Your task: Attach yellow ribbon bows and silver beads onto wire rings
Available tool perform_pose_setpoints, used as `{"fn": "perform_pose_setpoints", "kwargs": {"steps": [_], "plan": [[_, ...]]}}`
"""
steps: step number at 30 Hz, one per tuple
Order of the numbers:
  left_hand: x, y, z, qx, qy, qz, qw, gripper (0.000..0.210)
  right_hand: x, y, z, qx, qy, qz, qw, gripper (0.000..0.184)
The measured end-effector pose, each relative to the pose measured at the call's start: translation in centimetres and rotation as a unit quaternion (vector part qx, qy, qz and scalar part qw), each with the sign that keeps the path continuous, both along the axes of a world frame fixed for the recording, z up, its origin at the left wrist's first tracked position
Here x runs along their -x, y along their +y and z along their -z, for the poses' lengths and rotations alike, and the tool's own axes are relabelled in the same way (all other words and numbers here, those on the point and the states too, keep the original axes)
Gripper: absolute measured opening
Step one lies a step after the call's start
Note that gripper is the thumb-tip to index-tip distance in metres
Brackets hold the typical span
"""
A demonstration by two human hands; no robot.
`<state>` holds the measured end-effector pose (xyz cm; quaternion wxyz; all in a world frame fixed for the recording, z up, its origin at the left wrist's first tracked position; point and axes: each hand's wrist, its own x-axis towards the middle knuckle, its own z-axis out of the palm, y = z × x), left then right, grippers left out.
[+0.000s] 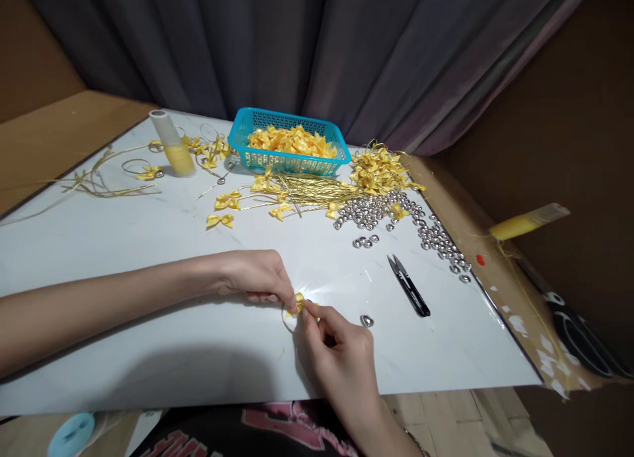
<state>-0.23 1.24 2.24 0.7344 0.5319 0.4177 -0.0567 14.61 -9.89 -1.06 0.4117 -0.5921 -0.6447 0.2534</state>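
A small yellow ribbon bow [299, 300] is pinched between both hands, low over the white tabletop. My left hand [260, 275] closes on its left side, fingers pointing down. From the right, my right hand [341, 351] grips it with thumb and forefinger. A thin cord loop [284, 318] curves below the bow; my fingers hide where it joins. One silver heart-shaped bead [367, 321] lies just right of my right hand. Beyond it rest black thread snips [409, 286], blades pointing away.
A blue basket [292, 163] of yellow bows stands at the back. Gold cords [317, 190], finished-looking bows [379, 170] and silver beads [364, 210] lie before and beside it. A yellow thread spool [179, 156] stands left. Scissors [577, 331] and another spool [525, 224] are at the right.
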Motion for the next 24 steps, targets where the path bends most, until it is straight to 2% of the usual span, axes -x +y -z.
{"fn": "perform_pose_setpoints", "kwargs": {"steps": [7, 10, 12, 14, 16, 17, 19, 21, 24], "plan": [[0.0, -0.1, -0.1, -0.01, -0.005, -0.004, 1.0, 0.031, 0.1, -0.2, 0.0, -0.01, -0.037, -0.025, 0.999, 0.026], [0.0, 0.0, 0.1, -0.031, 0.006, 0.019, 0.999, 0.026, 0.0, 0.0, 0.0, 0.008, -0.022, -0.027, 0.999, 0.024], [0.2, 0.0, -0.1, -0.093, 0.031, 0.047, 0.994, 0.018, -0.3, 0.1, -0.1, 0.035, 0.002, -0.026, 0.999, 0.022], [0.5, -0.1, -0.4, -0.209, 0.05, 0.08, 0.973, 0.016, -0.7, 0.4, -0.3, 0.079, 0.041, -0.024, 0.996, 0.019], [0.8, -0.4, -1.0, -0.365, 0.039, 0.121, 0.922, 0.015, -1.2, 0.7, -0.6, 0.152, 0.103, -0.024, 0.983, 0.019], [1.0, -0.5, -1.3, -0.448, 0.023, 0.15, 0.881, 0.015, -1.5, 0.9, -0.7, 0.194, 0.138, -0.027, 0.971, 0.019], [1.4, -0.9, -1.7, -0.592, -0.01, 0.221, 0.775, 0.02, -2.0, 1.3, -1.0, 0.261, 0.201, -0.036, 0.944, 0.02], [1.6, -1.3, -1.7, -0.673, -0.037, 0.286, 0.681, 0.027, -2.4, 1.6, -1.3, 0.29, 0.241, -0.043, 0.925, 0.02], [1.7, -1.6, -1.2, -0.728, -0.08, 0.331, 0.596, 0.028, -2.9, 2.0, -1.5, 0.305, 0.27, -0.044, 0.912, 0.02]]}}
